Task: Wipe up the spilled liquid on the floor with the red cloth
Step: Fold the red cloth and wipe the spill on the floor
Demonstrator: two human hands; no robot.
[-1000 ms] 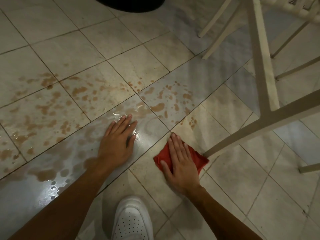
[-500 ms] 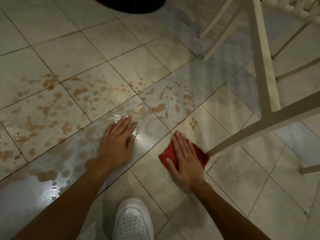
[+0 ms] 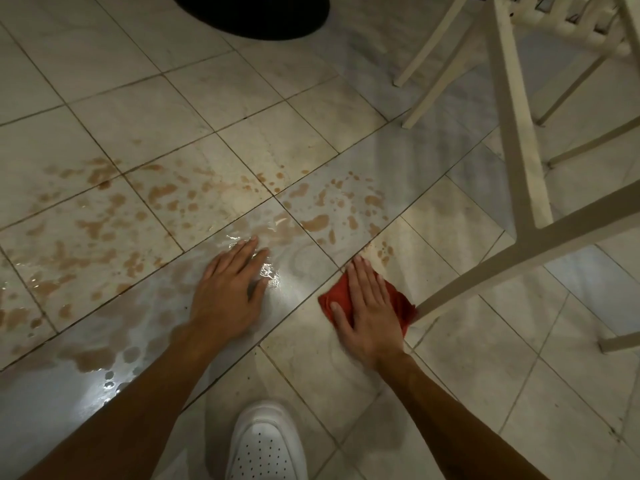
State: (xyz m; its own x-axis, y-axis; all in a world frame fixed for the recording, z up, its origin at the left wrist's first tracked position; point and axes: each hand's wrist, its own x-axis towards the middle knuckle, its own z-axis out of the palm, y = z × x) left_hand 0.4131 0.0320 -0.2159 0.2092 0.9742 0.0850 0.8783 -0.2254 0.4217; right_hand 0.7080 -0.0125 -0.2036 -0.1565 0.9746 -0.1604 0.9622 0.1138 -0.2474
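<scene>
Fingers [image 3: 362, 282] of the right hand [image 3: 370, 308] are pressing flat on a crumpled red cloth [image 3: 335, 299]. Left of it, the empty left hand [image 3: 227, 289] is lying flat in brown spilled liquid [image 3: 315, 221].

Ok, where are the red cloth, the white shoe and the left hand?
red cloth [image 3: 406, 308]: head view, right edge.
white shoe [image 3: 265, 445]: head view, toe.
left hand [image 3: 225, 296]: head view, back of hand.

The right hand [image 3: 369, 308] presses flat, fingers straight, on the red cloth [image 3: 337, 297] on the tiled floor [image 3: 485, 341], the cloth's far edge just beside a white chair leg [image 3: 519, 268]. The left hand [image 3: 230, 289] lies flat on a wet, shiny tile. Brown spilled liquid [image 3: 104, 233] spots the tiles beyond both hands, and a white shoe [image 3: 265, 445] shows between the forearms.
</scene>
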